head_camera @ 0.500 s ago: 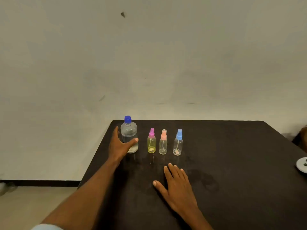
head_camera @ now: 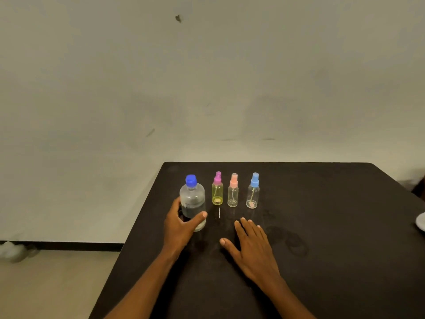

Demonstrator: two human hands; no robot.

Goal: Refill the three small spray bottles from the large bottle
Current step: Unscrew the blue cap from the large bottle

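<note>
The large bottle (head_camera: pixel 192 203) is gripped round its lower half by the left hand (head_camera: pixel 181 223). The thumb (head_camera: pixel 202 214) is wrapped across the front and the fingers are tucked away behind, so it's a proper grasp. The bottle is kept upright, the blue cap (head_camera: pixel 191 180) is on, and clear liquid is seen up to roughly the middle. Whether its base is actually touching the table (head_camera: pixel 322 226) can't really be made out, tbh.

The three little ones are lined up in a row just to the right of it, all upright, tops on, and apart from each other. The yellow spray bottle (head_camera: pixel 217 193) with the purple top is closest to the big one. Next comes the pink-topped spray bottle (head_camera: pixel 233 195), then the blue-topped spray bottle (head_camera: pixel 253 195). All three look pretty much empty, with only the dip tubes seen inside.

The right hand (head_camera: pixel 250 247) is laid flat on the dark tabletop, palm down, fingers straight and slightly spread, and nothing is held by it. It's parked in front of the row, close to the small bottles but not touching any.

A white rounded thing (head_camera: pixel 420 222) is cut off at the right edge of the table. A plain pale wall (head_camera: pixel 207 88) is seen behind it all.
</note>
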